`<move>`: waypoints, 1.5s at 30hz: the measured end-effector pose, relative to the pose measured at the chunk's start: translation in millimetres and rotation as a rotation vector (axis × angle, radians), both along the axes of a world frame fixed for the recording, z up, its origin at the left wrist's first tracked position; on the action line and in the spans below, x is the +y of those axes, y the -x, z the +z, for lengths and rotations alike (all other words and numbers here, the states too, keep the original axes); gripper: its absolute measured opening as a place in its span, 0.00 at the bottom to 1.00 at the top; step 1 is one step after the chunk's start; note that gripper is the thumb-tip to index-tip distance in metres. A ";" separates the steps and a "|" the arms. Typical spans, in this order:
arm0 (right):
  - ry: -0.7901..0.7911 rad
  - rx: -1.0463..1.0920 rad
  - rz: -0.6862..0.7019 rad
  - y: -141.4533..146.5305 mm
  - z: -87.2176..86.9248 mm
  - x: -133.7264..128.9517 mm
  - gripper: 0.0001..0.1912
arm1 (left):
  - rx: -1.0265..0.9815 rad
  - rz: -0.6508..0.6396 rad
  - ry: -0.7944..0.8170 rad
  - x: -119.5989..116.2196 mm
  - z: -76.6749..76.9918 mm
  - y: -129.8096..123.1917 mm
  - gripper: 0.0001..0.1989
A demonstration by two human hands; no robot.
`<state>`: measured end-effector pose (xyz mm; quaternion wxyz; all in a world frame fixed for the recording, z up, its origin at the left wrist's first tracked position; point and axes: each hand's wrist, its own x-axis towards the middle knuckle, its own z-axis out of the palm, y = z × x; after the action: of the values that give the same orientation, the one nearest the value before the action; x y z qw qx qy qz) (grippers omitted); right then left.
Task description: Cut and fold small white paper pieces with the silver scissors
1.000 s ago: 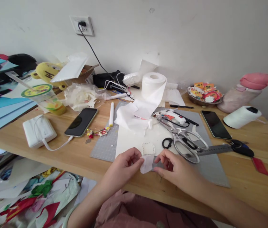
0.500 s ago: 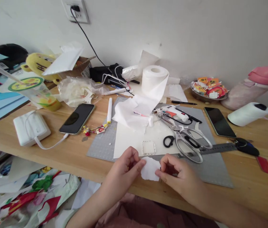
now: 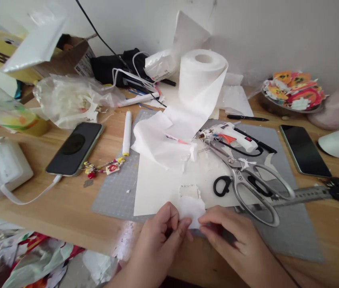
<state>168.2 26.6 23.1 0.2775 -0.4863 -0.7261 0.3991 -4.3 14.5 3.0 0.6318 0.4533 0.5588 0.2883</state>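
A small white paper piece (image 3: 192, 211) is pinched at its lower edge between both hands, near the front edge of the table. My left hand (image 3: 165, 236) grips its left side with thumb and curled fingers. On the right side, my right hand (image 3: 232, 236) pinches it between thumb and forefinger. Just behind the piece, partly covered by it, a small square with a dotted outline (image 3: 189, 191) lies on a white sheet (image 3: 154, 186). The sheet rests on a grey cutting mat (image 3: 109, 196).
Scissors (image 3: 241, 180) and a white glue gun (image 3: 235, 136) lie to the right. Behind stands a tissue roll (image 3: 199, 80). Phones lie left (image 3: 75, 148) and right (image 3: 305, 150); a bowl of small packets (image 3: 293, 94) is at the back right.
The view has come closer to the table. The paper piece has shifted forward, over the lower part of the dotted square, with both hands still on it.
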 end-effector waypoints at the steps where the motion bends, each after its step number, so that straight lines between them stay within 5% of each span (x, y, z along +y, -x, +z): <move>1: -0.020 0.014 0.010 -0.3 -0.4 0.6 0.05 | 0.021 0.015 -0.018 1.2 0.6 -1.4 0.16; 14: -0.130 0.102 0.006 0.6 -17.0 3.8 0.18 | 0.268 0.021 -0.143 7.6 6.9 -3.5 0.09; 23: -0.071 0.072 0.014 -2.1 -17.3 15.0 0.14 | 0.298 -0.040 -0.153 12.8 -9.5 -0.7 0.10; 45: -0.015 0.040 -0.019 -4.0 -20.9 17.8 0.12 | 0.362 0.025 0.095 23.1 9.0 -14.3 0.10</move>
<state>172.2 44.4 2.2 0.2992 -0.4830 -0.7187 0.4008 10.0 37.6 12.1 0.5380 0.4606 0.6819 0.1828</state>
